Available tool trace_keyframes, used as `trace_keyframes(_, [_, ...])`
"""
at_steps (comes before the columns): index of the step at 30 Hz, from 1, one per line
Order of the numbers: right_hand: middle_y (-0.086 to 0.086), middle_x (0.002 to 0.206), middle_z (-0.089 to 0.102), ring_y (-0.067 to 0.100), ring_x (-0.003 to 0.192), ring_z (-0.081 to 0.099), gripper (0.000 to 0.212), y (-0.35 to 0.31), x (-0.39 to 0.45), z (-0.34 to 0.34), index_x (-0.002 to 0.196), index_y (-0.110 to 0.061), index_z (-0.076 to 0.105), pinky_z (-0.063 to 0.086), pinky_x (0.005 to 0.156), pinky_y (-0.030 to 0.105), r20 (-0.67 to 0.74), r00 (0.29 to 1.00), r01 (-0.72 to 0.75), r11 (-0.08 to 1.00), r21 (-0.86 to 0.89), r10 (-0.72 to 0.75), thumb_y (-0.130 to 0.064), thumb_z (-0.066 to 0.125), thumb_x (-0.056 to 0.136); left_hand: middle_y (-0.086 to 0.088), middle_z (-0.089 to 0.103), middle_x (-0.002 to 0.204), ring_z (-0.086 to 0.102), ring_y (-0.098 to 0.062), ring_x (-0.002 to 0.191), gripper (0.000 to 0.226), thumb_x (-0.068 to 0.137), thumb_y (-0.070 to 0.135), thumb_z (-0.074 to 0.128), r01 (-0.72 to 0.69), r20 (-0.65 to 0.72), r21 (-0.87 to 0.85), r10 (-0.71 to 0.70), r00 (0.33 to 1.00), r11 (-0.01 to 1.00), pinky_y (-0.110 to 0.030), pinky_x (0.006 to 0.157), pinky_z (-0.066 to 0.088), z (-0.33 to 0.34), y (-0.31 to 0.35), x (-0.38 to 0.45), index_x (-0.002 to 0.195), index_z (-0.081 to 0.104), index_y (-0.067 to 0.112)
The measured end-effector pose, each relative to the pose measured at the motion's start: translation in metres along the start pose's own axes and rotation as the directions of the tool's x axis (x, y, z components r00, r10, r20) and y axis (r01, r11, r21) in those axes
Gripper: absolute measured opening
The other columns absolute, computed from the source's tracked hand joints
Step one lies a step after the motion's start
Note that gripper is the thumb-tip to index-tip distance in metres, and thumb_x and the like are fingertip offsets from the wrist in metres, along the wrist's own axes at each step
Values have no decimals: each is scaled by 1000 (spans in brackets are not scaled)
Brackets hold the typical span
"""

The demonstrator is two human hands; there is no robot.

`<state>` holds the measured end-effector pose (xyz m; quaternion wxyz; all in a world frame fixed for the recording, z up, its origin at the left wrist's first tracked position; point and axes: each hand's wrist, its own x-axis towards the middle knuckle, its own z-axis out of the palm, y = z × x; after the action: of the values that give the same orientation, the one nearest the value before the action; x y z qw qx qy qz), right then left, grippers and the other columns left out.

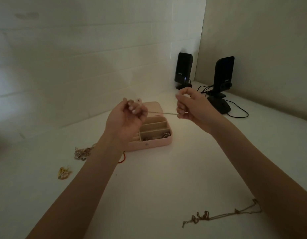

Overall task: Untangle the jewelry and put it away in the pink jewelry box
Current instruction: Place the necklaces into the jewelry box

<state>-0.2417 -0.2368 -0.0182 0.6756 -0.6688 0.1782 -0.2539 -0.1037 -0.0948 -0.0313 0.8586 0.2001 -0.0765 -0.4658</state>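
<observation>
A thin pale chain (162,113) is stretched taut between my two hands, held above the open pink jewelry box (154,143). My left hand (127,116) is closed on its left end and my right hand (189,106) pinches its right end. The box stands on the white table, its lid (153,107) laid back, with several beige compartments; the nearest one holds some small jewelry (166,135). A tangled heap of chains and a ring (82,152) lies left of the box. A gold piece (64,173) lies nearer me. A red cord (122,159) peeks out under my left forearm.
A long brownish knotted chain (223,214) lies on the table (158,178) at the front right, partly under my right forearm. Two black speakers (183,69) (222,78) with cables (239,107) stand in the back right corner. White walls close in behind.
</observation>
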Motion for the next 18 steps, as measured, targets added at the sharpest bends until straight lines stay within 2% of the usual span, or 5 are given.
trace_keyframes(6, [0,61,49,11,56,48,7,10,-3,5,95,-14,51,53,57,21,-31,999,29,975,-220,-36,-21,53,95,5,37,49,29,-8,42,32,97,19,32,-11,-6,412,15,1000,911,-18,42,28,-14,-14,6,68,44,15])
trace_keyframes(8, [1,61,53,10,55,51,7,14,-6,6,95,-14,51,54,59,23,-45,998,41,976,-212,-52,-20,53,95,4,44,49,34,-8,45,32,97,11,32,-71,-2,612,91,996,788,-17,43,31,-17,-24,6,69,46,13])
trace_keyframes(12, [0,62,58,9,55,56,6,17,-10,7,94,-13,52,56,62,27,-46,997,58,981,-187,-67,-19,52,95,5,62,58,54,-8,56,28,98,6,37,-139,104,766,93,990,628,-17,58,48,-18,-32,3,75,53,7])
trace_keyframes(15, [-2,60,59,9,55,57,6,19,-11,6,94,-13,51,56,64,28,-56,995,68,980,-185,-80,-18,53,95,11,63,61,55,-4,58,22,94,6,48,-273,239,934,166,957,231,-15,62,47,-22,-24,0,75,58,11])
trace_keyframes(18, [-3,60,59,8,55,57,5,19,-11,5,93,-14,51,56,64,28,-61,995,72,980,-185,-85,-18,53,95,6,65,68,59,-6,65,14,91,14,56,-267,270,963,165,949,-41,-19,70,47,-28,-19,-4,78,62,14])
